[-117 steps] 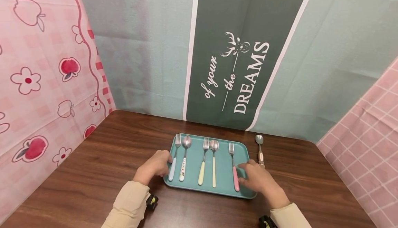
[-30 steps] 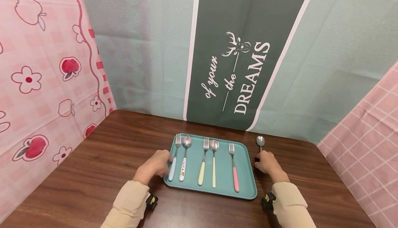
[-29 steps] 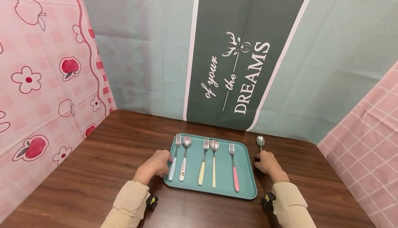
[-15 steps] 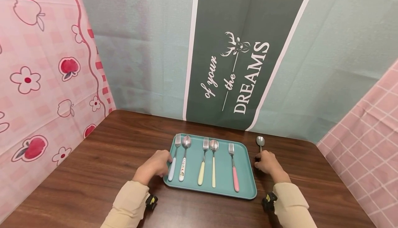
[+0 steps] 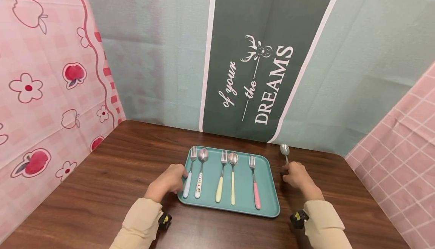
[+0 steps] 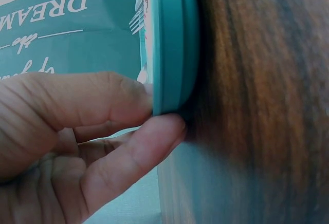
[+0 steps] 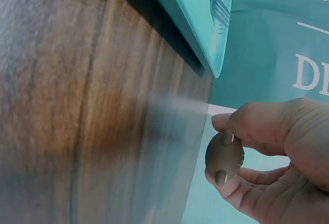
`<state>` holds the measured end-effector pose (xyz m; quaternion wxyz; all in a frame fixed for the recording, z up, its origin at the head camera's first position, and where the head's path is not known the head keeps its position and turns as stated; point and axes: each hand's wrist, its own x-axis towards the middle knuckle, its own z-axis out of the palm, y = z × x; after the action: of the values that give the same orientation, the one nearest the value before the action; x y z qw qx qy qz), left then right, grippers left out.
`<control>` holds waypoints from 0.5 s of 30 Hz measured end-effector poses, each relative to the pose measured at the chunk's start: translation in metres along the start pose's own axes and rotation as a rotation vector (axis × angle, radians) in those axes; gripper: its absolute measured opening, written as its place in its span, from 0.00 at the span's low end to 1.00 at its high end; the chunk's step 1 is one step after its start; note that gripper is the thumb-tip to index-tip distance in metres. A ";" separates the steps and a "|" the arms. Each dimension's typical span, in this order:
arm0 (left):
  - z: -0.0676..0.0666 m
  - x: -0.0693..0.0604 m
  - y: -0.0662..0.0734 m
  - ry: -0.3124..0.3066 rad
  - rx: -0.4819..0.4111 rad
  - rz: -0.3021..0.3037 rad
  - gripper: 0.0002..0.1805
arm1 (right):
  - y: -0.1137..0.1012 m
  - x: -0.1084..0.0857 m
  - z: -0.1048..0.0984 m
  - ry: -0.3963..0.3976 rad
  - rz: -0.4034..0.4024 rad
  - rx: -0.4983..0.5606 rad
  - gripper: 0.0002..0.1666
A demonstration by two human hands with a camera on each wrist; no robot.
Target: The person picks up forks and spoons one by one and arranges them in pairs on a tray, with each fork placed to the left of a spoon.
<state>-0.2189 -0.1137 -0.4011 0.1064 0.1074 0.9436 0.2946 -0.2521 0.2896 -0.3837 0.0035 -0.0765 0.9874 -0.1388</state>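
My left hand (image 5: pixel 167 181) pinches the left rim of a teal tray (image 5: pixel 242 192), with thumb and finger on either side of the edge in the left wrist view. To the tray's right, my right hand (image 5: pixel 300 179) grips a spoon (image 5: pixel 284 149) by its brown handle (image 7: pixel 224 157). The metal bowl points to the back; the fingers hide the handle in the head view. On the tray lie a blue-handled fork (image 5: pixel 188 185), a spoon with a patterned white handle (image 5: pixel 198 185), a yellow-handled fork (image 5: pixel 219 188), a yellow-handled spoon (image 5: pixel 232 186) and a pink-handled fork (image 5: pixel 256 194).
The tray sits on a dark wooden table (image 5: pixel 112 188). A green and grey cloth with lettering (image 5: pixel 251 90) hangs behind it. Pink cloths stand at the left (image 5: pixel 44 90) and right (image 5: pixel 401 158).
The right hand has gone from the tray's right edge, by the pink-handled fork, to the brown-handled spoon and now holds it. Lately hand and spoon have shifted slightly right. The left hand stays put.
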 end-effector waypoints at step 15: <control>-0.001 -0.001 0.002 0.010 0.014 -0.009 0.25 | 0.002 -0.002 0.007 0.008 0.001 -0.002 0.18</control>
<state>-0.2179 -0.1132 -0.3988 0.1022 0.1022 0.9467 0.2880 -0.2503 0.2899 -0.3912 -0.0004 -0.0756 0.9875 -0.1383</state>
